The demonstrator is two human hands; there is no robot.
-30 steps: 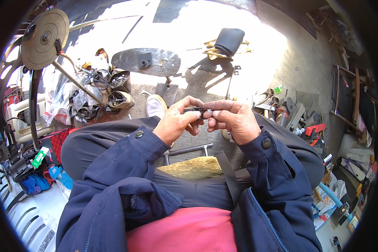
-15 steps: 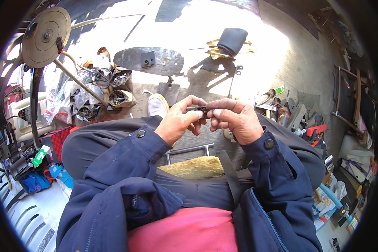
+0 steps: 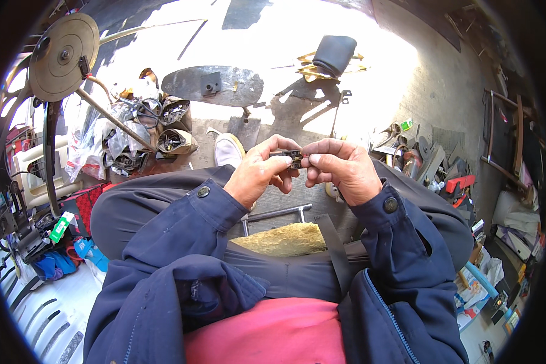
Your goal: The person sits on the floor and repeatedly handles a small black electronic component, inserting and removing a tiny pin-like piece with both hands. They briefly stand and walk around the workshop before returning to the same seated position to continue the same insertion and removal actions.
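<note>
small dark part half hidden by fingers.

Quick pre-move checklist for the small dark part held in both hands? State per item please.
1. Left hand pinching small dark part: ok.
2. Right hand pinching its other end: ok.
3. Part held clear of lap and blue sleeves: ok.
4. Part in sunlight, unobstructed from above: ok.
5. Part's type and condition: cannot tell, too small.
6. Ground below, near white shoe, free of clutter: not ok, bags of scrap parts close by.
</note>
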